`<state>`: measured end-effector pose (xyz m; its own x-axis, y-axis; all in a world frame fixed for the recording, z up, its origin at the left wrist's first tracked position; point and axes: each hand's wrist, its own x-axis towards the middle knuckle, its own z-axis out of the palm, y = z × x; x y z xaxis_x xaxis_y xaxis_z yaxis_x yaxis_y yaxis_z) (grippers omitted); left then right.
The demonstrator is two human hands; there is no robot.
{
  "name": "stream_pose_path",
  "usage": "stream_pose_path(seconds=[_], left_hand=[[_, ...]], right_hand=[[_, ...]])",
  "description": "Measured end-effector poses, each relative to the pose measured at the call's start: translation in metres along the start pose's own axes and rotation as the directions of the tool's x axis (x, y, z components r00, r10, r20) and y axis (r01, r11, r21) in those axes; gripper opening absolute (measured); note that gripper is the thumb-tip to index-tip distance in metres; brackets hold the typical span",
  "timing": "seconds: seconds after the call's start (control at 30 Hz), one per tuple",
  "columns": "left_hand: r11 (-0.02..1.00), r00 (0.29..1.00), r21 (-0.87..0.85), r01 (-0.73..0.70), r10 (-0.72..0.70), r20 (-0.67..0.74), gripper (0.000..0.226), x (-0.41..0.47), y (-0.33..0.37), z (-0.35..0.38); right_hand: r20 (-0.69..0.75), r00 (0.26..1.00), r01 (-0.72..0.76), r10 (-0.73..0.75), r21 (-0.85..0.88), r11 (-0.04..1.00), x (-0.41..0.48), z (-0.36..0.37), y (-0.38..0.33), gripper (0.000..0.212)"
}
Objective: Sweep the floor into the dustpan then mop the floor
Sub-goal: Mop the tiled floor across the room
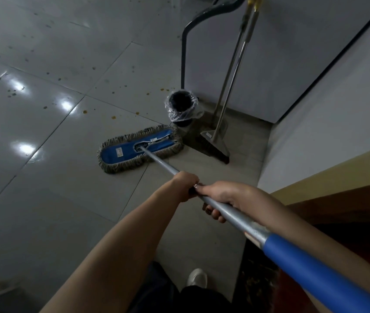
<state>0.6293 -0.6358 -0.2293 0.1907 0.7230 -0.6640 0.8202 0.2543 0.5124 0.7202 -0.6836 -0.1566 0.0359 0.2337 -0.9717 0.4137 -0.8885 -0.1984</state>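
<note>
A flat blue mop head [120,152] with a grey fringe lies on the grey tiled floor [55,136], just in front of a small bin. Its metal pole [163,164] runs back toward me and ends in a blue grip [310,269]. My left hand [185,185] grips the pole farther down, and my right hand [224,196] grips it just behind, fingers curled under. A broom [215,144] and a dustpan [196,136] with long metal handles lean in the corner against the wall. Small brown and dark spots dot the tiles beyond the mop.
A small black bin [181,107] lined with clear plastic stands beside the dustpan. A dark curved tube [184,48] rises behind it. White walls [315,91] close the right side, with a brown wooden surface [342,199] near me. My shoe [197,277] shows below.
</note>
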Motion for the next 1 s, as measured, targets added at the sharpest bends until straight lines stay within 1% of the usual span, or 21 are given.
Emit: stream_pose_path(seconds=[0.03,0.13,0.17,0.2,0.23,0.27,0.3,0.37,0.43,0.47,0.53,0.6,0.63,0.7,0.83,0.9,1.0], left_hand=[[0.998,0.998,0.021,0.059,-0.059,-0.013,0.036,0.002,-0.004,-0.004],[0.997,0.997,0.047,0.058,-0.060,0.045,0.038,0.021,-0.022,-0.019],[0.997,0.996,-0.002,0.078,-0.077,0.044,0.038,0.027,-0.028,-0.026],[0.986,0.994,-0.147,0.073,-0.059,0.095,0.038,0.032,-0.031,-0.037],[0.898,0.980,-0.397,0.192,-0.153,0.129,0.037,0.038,-0.032,-0.049],[0.818,0.964,-0.514,0.256,-0.181,0.192,0.035,0.043,-0.033,-0.061],[0.851,0.976,-0.487,0.196,-0.119,0.184,0.028,0.047,-0.041,-0.076],[0.790,0.975,-0.574,0.214,-0.141,0.170,0.011,0.060,-0.055,-0.106],[0.682,0.970,-0.693,0.235,-0.119,0.212,0.020,0.070,-0.068,-0.136],[0.627,0.964,-0.734,0.262,-0.135,0.228,0.020,0.075,-0.075,-0.148],[0.569,0.954,-0.766,0.298,-0.147,0.262,0.017,0.083,-0.093,-0.173],[0.591,0.948,-0.744,0.312,-0.149,0.280,0.010,0.092,-0.109,-0.198],[0.594,0.948,-0.741,0.313,-0.145,0.284,0.010,0.099,-0.118,-0.208],[0.601,0.944,-0.733,0.320,-0.138,0.299,0.018,0.112,-0.132,-0.232],[0.581,0.941,-0.749,0.317,-0.095,0.324,0.010,0.126,-0.143,-0.283],[0.573,0.937,-0.756,0.316,-0.064,0.343,0.019,0.133,-0.146,-0.303],[0.637,0.940,-0.722,0.271,-0.015,0.340,0.027,0.137,-0.147,-0.334]], right_hand=[[0.004,1.000,0.002,-0.002,0.018,1.000,0.002,0.006,-0.003,0.053],[0.028,0.999,0.031,-0.033,0.084,0.996,0.010,0.025,-0.021,0.048],[0.032,0.999,0.035,-0.038,0.098,0.995,0.012,0.030,-0.030,0.049],[0.036,0.998,0.038,-0.042,0.111,0.993,0.014,0.035,-0.041,0.049],[0.038,0.998,0.044,-0.049,0.126,0.991,0.015,0.039,-0.053,0.051],[0.036,0.998,0.051,-0.056,0.137,0.989,0.015,0.041,-0.067,0.051],[0.035,0.998,0.053,-0.059,0.148,0.988,0.015,0.045,-0.084,0.051],[0.039,0.998,0.051,-0.059,0.175,0.983,0.013,0.052,-0.118,0.051],[0.036,0.998,0.050,-0.059,0.203,0.978,0.012,0.065,-0.152,0.051],[0.025,0.998,0.054,-0.061,0.207,0.977,0.013,0.073,-0.167,0.050],[-0.002,0.998,0.065,-0.066,0.203,0.977,0.016,0.092,-0.193,0.049],[-0.027,0.998,0.063,-0.058,0.218,0.974,0.021,0.112,-0.218,0.047],[-0.041,0.998,0.059,-0.051,0.232,0.971,0.023,0.120,-0.230,0.047],[-0.059,0.998,0.052,-0.037,0.265,0.963,0.025,0.135,-0.256,0.045],[-0.066,0.997,0.059,-0.040,0.315,0.947,0.027,0.152,-0.310,0.044],[-0.070,0.997,0.049,-0.028,0.317,0.947,0.029,0.154,-0.333,0.047],[-0.063,0.998,0.030,-0.012,0.307,0.951,0.030,0.157,-0.365,0.051]])
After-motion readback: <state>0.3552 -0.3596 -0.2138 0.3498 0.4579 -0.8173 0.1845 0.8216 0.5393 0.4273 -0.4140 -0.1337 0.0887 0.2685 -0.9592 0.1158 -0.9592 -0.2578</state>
